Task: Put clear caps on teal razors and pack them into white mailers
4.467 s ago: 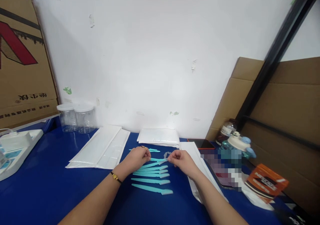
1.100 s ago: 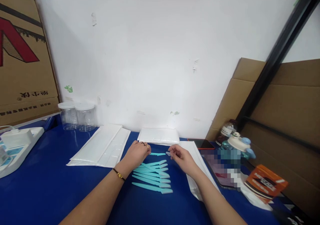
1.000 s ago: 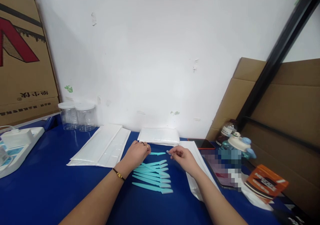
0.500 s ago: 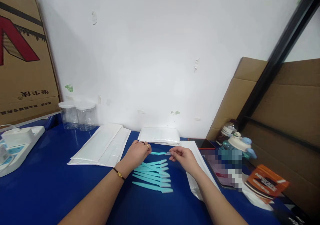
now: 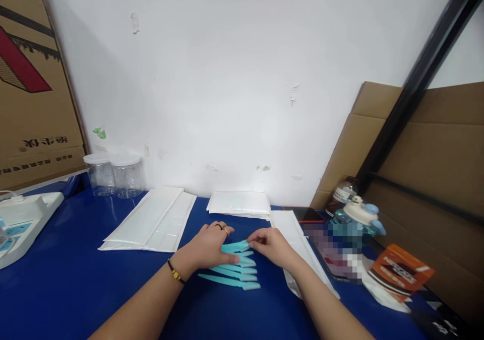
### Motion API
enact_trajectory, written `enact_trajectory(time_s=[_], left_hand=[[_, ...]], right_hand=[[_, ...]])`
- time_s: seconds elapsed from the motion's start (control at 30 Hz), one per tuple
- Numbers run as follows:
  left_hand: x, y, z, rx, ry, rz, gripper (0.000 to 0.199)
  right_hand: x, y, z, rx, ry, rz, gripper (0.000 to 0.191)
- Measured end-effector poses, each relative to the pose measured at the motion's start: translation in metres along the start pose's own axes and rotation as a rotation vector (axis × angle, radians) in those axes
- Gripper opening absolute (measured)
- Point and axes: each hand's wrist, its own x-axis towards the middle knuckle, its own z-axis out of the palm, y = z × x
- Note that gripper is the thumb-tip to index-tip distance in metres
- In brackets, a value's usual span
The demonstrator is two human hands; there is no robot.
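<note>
Several turquoise eyebrow razors (image 5: pixel 227 281) lie fanned in a rough stack on the blue table, their pale blade ends pointing right. My left hand (image 5: pixel 214 244) rests over their handle ends, its thumb apart from the other fingers and touching the razors; it hides part of them. With thumb and fingertips, my right hand (image 5: pixel 270 247) pinches the blade end of the farthest eyebrow razor (image 5: pixel 239 246), close beside the others. Its tip is covered by my fingers.
White padded mailers (image 5: pixel 147 221) lie at left, others (image 5: pixel 240 203) by the wall, one (image 5: pixel 291 229) under my right forearm. Clear jars (image 5: pixel 127 179) and a power strip (image 5: pixel 34 229) stand left. Right are a phone (image 5: pixel 304 214), a water bottle (image 5: pixel 355 221) and an orange packet (image 5: pixel 401 272).
My right hand has moved left and nearer with the razor, which now lies against the others. My left hand has let go of its handle and spread over the razors.
</note>
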Motion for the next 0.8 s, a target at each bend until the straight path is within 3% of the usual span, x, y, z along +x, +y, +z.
enact_trajectory(time_s=[0.07,0.1,0.3,0.5,0.67,0.8], left_hand=[[-0.006,0.004,-0.002,0.002,-0.081,0.009,0.091],[-0.009,0.007,-0.003,0.013,-0.108,0.016,0.095],[-0.014,0.034,-0.004,0.176,-0.125,-0.020,0.064],[-0.002,0.056,0.011,0.323,-0.137,-0.124,0.051],[0.004,0.045,0.026,0.298,-0.089,-0.104,0.039],[0.003,0.032,0.028,0.253,-0.051,-0.021,0.027]], right_hand=[[-0.001,-0.001,-0.004,-0.098,0.077,-0.045,0.022],[-0.001,-0.002,-0.007,-0.115,0.114,-0.057,0.023],[-0.002,-0.008,-0.016,-0.091,0.213,-0.038,0.024],[-0.003,-0.011,-0.018,-0.059,0.258,-0.033,0.025],[-0.002,-0.009,-0.016,-0.002,0.273,-0.022,0.031],[0.002,-0.004,-0.005,0.170,0.264,-0.033,0.043]])
